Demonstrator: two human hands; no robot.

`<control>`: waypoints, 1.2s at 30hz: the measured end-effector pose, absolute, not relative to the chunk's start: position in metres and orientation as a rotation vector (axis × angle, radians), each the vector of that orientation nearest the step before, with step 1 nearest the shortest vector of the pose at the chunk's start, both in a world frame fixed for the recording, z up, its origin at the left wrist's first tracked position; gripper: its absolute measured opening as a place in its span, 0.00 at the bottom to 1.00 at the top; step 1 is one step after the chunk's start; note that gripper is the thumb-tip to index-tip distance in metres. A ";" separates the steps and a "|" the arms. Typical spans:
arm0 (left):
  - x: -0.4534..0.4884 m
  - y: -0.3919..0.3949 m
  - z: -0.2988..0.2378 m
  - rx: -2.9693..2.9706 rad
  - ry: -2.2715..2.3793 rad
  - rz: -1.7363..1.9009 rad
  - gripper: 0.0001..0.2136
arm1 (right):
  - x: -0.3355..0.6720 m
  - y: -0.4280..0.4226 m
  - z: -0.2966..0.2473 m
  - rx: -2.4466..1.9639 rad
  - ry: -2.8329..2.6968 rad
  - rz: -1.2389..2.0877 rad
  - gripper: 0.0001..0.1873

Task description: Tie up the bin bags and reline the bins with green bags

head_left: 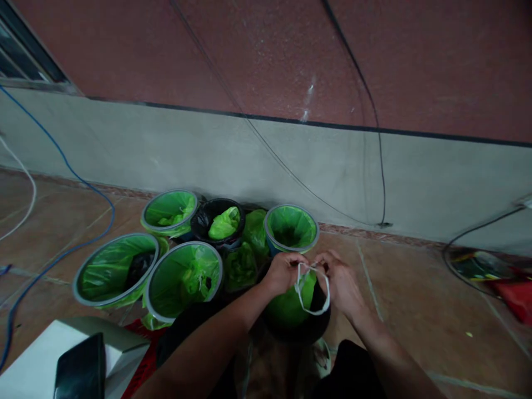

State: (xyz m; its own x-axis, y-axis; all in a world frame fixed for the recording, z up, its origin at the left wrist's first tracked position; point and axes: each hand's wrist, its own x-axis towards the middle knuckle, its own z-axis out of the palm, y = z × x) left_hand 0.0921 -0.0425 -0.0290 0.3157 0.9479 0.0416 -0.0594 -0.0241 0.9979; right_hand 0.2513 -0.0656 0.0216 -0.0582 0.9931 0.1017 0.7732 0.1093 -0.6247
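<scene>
My left hand (286, 272) and my right hand (337, 277) are close together, fingers pinched on a white drawstring (328, 293). The string hangs in a loop below my fingers, and its crossing lies between the two hands. Beneath them stands a dark bin (305, 335) between my legs. Bright green plastic (286, 307), which looks like a bag, shows inside it, partly hidden by my left arm and the loop. Just behind my hands is a grey-rimmed bin (291, 228) lined with green plastic.
More green-lined bins (185, 282) and a black-lined bin (218, 221) stand to the left. A white box (41, 354) with a dark phone (81, 366) on it is at lower left. A blue cable (62, 257) crosses the tiled floor. Red items (513, 296) lie at far right.
</scene>
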 end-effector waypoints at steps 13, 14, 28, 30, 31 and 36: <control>0.093 -0.041 -0.016 1.002 0.907 0.964 0.15 | 0.261 -0.055 -0.001 -1.484 -1.560 1.214 0.14; 0.093 -0.041 -0.015 1.002 0.907 0.958 0.15 | 0.261 -0.056 -0.002 -1.503 -1.542 1.210 0.15; 0.092 -0.040 -0.019 0.976 0.877 0.935 0.15 | 0.262 -0.054 0.015 -1.626 -1.468 1.243 0.27; 0.091 -0.040 -0.018 0.962 0.884 0.928 0.14 | 0.263 -0.054 0.015 -1.648 -1.444 1.276 0.29; 0.091 -0.041 -0.018 0.958 0.888 0.922 0.14 | 0.263 -0.054 0.015 -1.650 -1.418 1.311 0.30; 0.091 -0.041 -0.016 0.978 0.890 0.902 0.16 | 0.260 -0.056 0.019 -1.624 -1.294 1.396 0.28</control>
